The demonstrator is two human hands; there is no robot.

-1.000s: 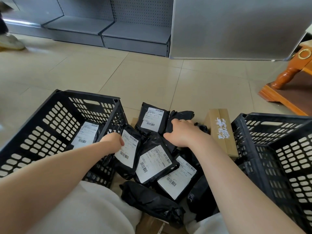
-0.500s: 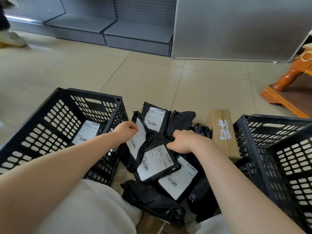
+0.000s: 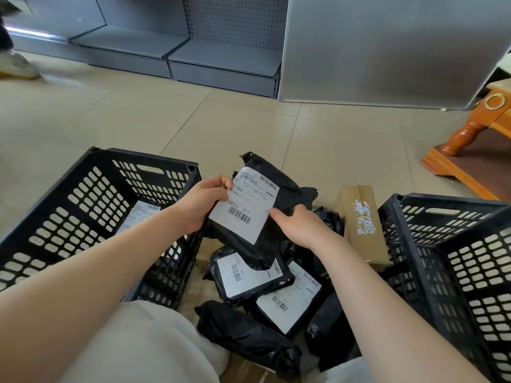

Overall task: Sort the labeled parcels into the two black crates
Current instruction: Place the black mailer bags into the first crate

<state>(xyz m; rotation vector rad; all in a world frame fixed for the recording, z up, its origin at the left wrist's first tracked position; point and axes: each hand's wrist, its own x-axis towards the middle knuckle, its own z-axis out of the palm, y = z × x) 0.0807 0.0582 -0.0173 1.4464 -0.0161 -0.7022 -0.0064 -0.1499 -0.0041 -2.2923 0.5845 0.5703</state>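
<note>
So the person's got one black parcel lifted up off the pile, label side facing the camera, tilted a bit. The left hand grips its left edge, thumb pinched down on the top corner of the white label. The right hand holds the right side, fingers curled behind the bag and thumb on the front next to the label. It's held up between the two crates, above the rest of the heap.

Under it on the floor is the pile: a labeled parcel lying flat, another labeled one partly tucked under that, plus a few black bags with no label showing, like the lumpy bag closest to the person's knee. A long cardboard box sits just beside the pile on the right, touching the right crate.

The left crate already has one labeled parcel inside, lying on the bottom. Can't tell what's in the right one from this angle.

Further out there's tiled floor, grey metal shelving along the back, and a wooden furniture leg off at the right.
</note>
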